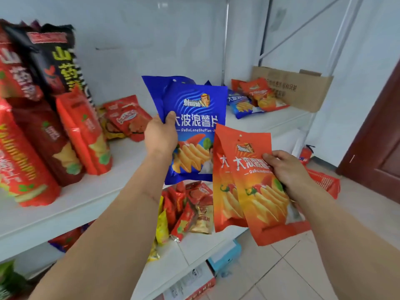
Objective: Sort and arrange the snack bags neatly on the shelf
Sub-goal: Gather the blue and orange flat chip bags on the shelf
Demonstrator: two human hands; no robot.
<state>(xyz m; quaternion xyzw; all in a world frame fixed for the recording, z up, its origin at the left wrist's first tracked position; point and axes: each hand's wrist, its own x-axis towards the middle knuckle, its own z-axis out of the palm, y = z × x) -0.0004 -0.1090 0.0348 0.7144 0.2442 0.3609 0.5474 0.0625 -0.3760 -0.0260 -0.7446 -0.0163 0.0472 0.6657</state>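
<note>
Left hand (160, 135) is pinching blue chip bags (190, 118), right hand (285, 169) is gripping two fanned orange bags (255, 191) — the loose back one could be slipping out.

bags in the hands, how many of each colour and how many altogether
Blue bags, gripped by the left hand: 2
Orange bags, gripped by the right hand: 2
Total: 4
</note>
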